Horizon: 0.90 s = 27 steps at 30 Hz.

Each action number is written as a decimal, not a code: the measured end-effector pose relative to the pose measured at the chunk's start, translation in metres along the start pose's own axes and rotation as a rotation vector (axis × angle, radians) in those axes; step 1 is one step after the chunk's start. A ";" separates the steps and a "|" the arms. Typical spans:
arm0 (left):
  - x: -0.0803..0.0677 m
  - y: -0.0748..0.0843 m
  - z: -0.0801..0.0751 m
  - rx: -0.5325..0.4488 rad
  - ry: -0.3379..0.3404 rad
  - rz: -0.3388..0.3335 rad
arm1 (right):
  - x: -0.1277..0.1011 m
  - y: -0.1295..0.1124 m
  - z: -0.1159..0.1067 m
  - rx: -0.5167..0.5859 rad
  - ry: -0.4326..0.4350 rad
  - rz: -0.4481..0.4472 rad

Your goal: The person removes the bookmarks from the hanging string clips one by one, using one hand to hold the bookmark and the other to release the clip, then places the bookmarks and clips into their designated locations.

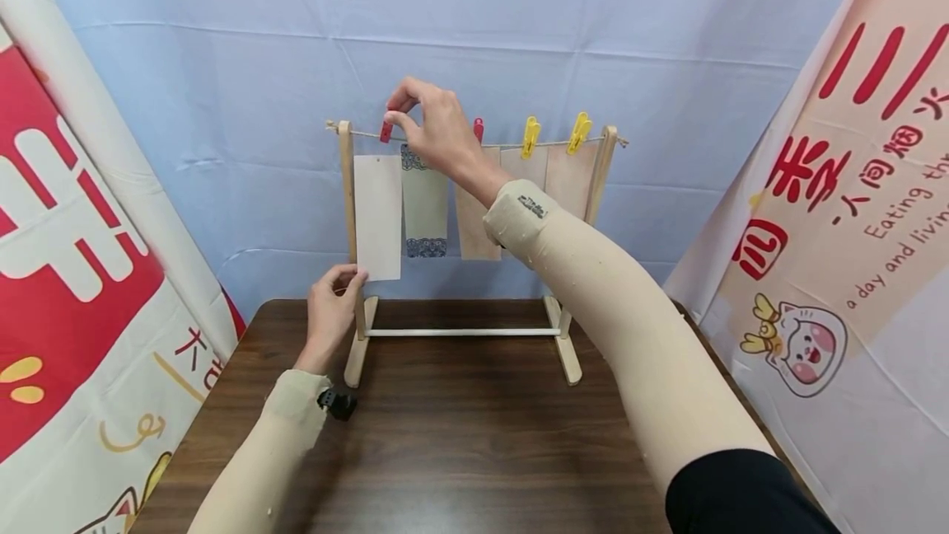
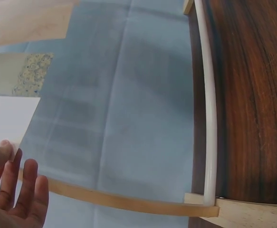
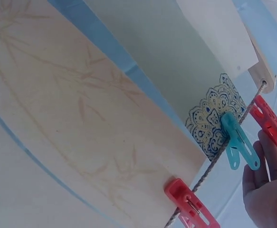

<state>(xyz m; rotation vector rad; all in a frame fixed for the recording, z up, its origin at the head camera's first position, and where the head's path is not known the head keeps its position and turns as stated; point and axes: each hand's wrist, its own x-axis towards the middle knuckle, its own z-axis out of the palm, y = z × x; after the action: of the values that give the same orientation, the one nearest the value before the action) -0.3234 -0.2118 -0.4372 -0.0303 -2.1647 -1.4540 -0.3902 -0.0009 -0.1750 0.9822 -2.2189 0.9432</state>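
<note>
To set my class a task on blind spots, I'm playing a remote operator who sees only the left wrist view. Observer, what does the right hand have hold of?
Observer: The right hand pinches a red clothespin.

Operator: I see only the lower end of the white card. Is its top clipped?

Observer: No. In the head view its top edge sits below the rope, with no clothespin on it.

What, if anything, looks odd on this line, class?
The white card, leftmost in the head view: its unpegged top edge sits below the cord, whereas the patterned card beside it reaches the cord under a teal peg. The left hand pinches the white card's corner; the right hand holds a red peg.
</note>
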 end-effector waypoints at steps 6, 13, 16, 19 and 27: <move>-0.004 -0.004 -0.002 0.015 0.008 0.008 | -0.001 0.002 0.000 0.000 0.023 -0.026; -0.008 -0.006 -0.004 0.026 0.004 -0.013 | -0.003 0.004 -0.001 0.008 0.045 -0.047; -0.009 -0.007 -0.005 0.032 0.005 -0.016 | -0.004 0.004 -0.001 0.009 0.048 -0.052; -0.010 -0.007 -0.006 0.041 0.005 -0.018 | -0.006 0.003 -0.001 0.013 0.049 -0.062; -0.014 -0.010 -0.006 0.055 0.006 -0.032 | -0.013 0.004 -0.001 0.029 0.056 -0.091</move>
<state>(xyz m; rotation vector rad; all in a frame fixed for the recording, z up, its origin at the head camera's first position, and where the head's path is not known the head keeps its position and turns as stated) -0.3120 -0.2176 -0.4500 0.0277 -2.2088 -1.4101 -0.3858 0.0073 -0.1851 1.0482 -2.1009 0.9532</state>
